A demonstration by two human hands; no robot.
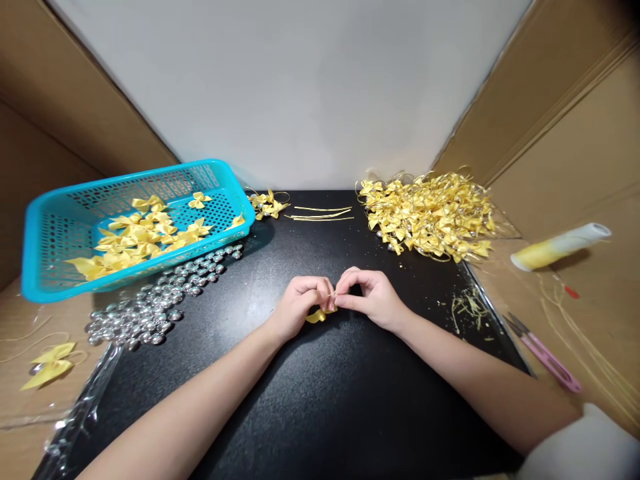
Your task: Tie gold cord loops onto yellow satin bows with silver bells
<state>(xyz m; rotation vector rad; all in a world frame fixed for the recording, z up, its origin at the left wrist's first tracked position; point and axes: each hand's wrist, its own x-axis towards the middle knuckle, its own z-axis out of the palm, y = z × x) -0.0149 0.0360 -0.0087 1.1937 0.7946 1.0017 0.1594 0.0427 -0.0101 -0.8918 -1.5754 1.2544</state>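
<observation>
At the middle of the black board, my left hand point(299, 303) is closed on a yellow ribbon bow point(316, 317), whose lower part hangs out below the fingers. Close beside it, my right hand point(369, 297) pinches a thin gold cord point(334, 293) between thumb and forefinger. The cord runs into the left fingertips at the bow. Most of the bow is hidden by the fingers, and whether a bell is on it I cannot tell.
A blue basket point(135, 179) of yellow bows stands left, with silver bells point(150, 300) before it. Cut cords point(320, 213) lie at the back. Corded bows point(425, 213) are heaped right, near pink snips point(547, 360), cord scraps point(470, 310) and a yellow-white roll point(560, 247).
</observation>
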